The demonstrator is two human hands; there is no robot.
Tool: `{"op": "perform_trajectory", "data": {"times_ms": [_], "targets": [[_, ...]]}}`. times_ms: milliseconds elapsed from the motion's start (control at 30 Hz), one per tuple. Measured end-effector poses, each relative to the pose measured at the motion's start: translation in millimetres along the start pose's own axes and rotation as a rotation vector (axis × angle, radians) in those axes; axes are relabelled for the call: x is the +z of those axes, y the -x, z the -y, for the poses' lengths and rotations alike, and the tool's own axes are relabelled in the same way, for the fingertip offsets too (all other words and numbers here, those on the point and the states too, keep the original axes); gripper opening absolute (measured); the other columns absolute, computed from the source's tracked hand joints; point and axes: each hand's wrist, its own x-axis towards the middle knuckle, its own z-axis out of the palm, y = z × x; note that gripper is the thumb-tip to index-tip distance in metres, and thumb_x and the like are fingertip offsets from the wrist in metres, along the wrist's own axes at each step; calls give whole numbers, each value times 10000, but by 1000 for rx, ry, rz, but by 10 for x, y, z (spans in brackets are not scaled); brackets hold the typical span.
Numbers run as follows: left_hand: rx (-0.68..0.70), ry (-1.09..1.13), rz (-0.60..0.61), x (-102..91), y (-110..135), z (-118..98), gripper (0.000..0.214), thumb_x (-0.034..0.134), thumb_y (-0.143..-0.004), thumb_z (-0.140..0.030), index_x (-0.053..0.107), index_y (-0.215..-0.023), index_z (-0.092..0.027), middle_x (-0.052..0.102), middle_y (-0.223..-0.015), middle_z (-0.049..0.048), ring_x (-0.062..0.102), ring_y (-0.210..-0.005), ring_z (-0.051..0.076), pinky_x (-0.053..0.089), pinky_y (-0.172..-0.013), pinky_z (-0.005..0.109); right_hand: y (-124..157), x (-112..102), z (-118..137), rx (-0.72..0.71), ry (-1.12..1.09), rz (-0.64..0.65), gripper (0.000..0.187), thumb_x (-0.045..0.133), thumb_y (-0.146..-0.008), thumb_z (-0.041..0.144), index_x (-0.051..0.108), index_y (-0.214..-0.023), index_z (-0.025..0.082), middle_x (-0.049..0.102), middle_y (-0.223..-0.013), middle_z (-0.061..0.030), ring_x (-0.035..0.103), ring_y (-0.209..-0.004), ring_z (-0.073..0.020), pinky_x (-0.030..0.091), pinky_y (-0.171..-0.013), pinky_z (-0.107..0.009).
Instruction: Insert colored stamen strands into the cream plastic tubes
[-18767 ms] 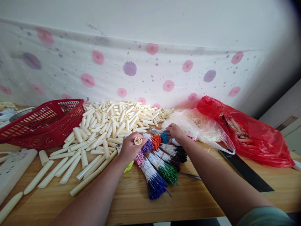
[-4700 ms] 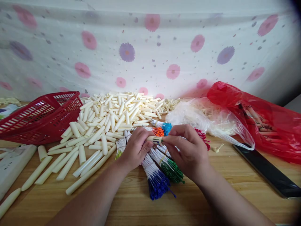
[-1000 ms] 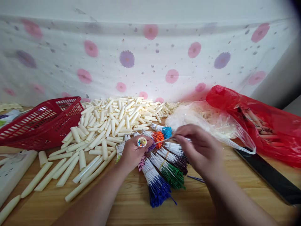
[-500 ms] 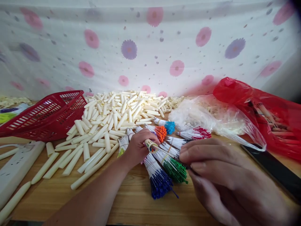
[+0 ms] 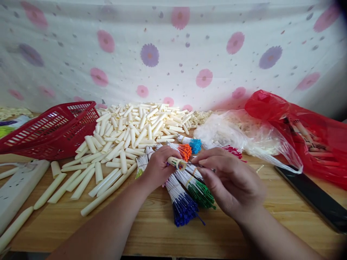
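From here the near edge of the pale wooden bench (image 5: 157, 236) is closest, and just past it lies one bundle of white sticks with dark-blue ends (image 5: 184, 209), with one flat black slab, phone-like (image 5: 311, 198), off to the right. Next comes one bundle with green ends (image 5: 200, 193), and at the left one white power strip (image 5: 25, 191). Above the bundles the right hand (image 5: 233, 180) pinches one slim dark stick (image 5: 207, 167) between thumb and fingers; the left hand (image 5: 159, 168) is closed around one short cream tube with coloured print (image 5: 176, 162), its mouth turned right, coloured dots inside. The step in hand seems to be bringing stick and tube mouth together; I can't tell whether they touch. The next move would call for a steady tube and a well-aligned tip. Farther off I count one bundle each with yellow-green (image 5: 141, 165), orange (image 5: 184, 151), light-blue (image 5: 195, 145) and crimson ends (image 5: 235, 151); others are too hidden to count. Beyond stand one red plastic basket (image 5: 51, 142), a heap of plain cream tubes (image 5: 138, 126) past counting, one clear plastic bag (image 5: 217, 126) and one red plastic bag (image 5: 273, 112).
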Motion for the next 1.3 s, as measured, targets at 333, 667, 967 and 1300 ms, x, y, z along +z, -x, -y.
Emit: {"op": "perform_trajectory", "data": {"times_ms": [333, 667, 967, 1300], "targets": [[98, -89, 57, -45, 29, -7, 425, 469, -880, -518, 528, -1147, -192, 590, -1075, 93, 537, -1027, 231, 415, -889, 346, 84, 77, -290, -89, 347, 50, 251, 617, -787, 45, 619, -985, 200, 535, -1008, -62, 539, -922, -179, 500, -758, -339], [91, -249, 12, -7, 33, -2, 535, 277, -912, -569, 603, -1047, -167, 571, -963, 105, 518, -961, 235, 414, -850, 368, 39, 56, -331, 11, 367, 62, 96, 635, -794, 102, 618, -828, 192, 448, -995, -49, 495, -956, -190, 470, -812, -373], [116, -410, -87, -20, 11, -27, 557, 284, -908, -569, 625, -992, -136, 564, -894, 108, 504, -883, 248, 416, -787, 385, 62, 175, -328, 323, 115, -14, 73, 602, -806, 137, 648, -780, 187, 492, -1026, -69, 502, -1024, -201, 433, -905, -389], [128, -559, -171, -46, 24, 6, 442, 370, -914, -494, 646, -946, -150, 562, -841, 92, 500, -834, 248, 404, -757, 382, 71, 269, -357, 570, -209, -26, 127, 598, -825, 262, 695, -766, 205, 540, -1084, -76, 517, -1083, -222, 384, -971, -419]]}}
